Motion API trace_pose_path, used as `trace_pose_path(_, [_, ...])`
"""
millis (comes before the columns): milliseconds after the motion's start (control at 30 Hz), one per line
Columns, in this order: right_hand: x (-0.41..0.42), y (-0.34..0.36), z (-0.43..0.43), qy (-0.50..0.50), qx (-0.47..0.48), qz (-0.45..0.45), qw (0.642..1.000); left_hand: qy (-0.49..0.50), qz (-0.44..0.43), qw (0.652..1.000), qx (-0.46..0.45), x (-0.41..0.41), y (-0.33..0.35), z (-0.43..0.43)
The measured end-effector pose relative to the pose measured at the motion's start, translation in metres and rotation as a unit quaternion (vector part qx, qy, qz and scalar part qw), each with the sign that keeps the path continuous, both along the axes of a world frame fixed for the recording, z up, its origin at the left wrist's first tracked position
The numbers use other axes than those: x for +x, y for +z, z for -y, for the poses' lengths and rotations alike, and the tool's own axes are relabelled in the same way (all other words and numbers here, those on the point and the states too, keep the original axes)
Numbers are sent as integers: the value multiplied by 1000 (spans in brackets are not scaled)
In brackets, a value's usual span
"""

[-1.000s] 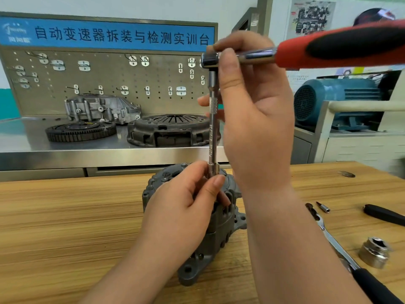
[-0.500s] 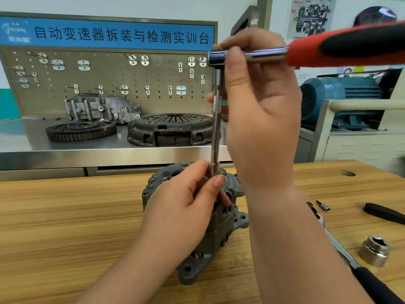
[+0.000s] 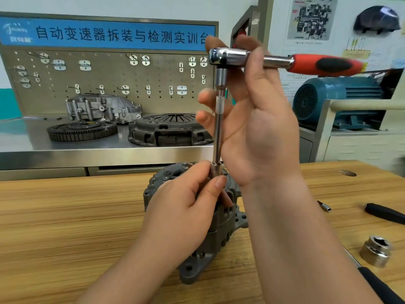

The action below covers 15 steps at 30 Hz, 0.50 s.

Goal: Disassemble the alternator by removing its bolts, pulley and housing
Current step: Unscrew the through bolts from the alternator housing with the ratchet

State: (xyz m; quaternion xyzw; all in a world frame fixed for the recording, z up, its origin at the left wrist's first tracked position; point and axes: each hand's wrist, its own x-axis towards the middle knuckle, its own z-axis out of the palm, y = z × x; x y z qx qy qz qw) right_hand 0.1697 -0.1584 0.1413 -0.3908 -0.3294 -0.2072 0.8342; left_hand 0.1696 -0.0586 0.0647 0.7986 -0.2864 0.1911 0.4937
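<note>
A grey alternator (image 3: 221, 227) stands on the wooden table (image 3: 65, 216) at centre, near the person. The left hand (image 3: 186, 207) pinches the socket (image 3: 215, 170) at the foot of an upright extension bar (image 3: 217, 132) atop it. The right hand (image 3: 258, 128) grips the head of the ratchet (image 3: 306, 63), whose red handle points right.

The blue banner (image 3: 107, 34) above the pegboard (image 3: 109, 75) reads "自动变速器拆装与检测实训台".
</note>
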Motion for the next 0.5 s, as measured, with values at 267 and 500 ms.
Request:
trace_pose_path(267, [2,-4,-7,-404,-138,183,886,1,-28,999,-26,1,0,2])
trace_pose_path(500, [-3,4,-2,27,-12,-12,1000,-11,0,1000,-10,-1,0,0])
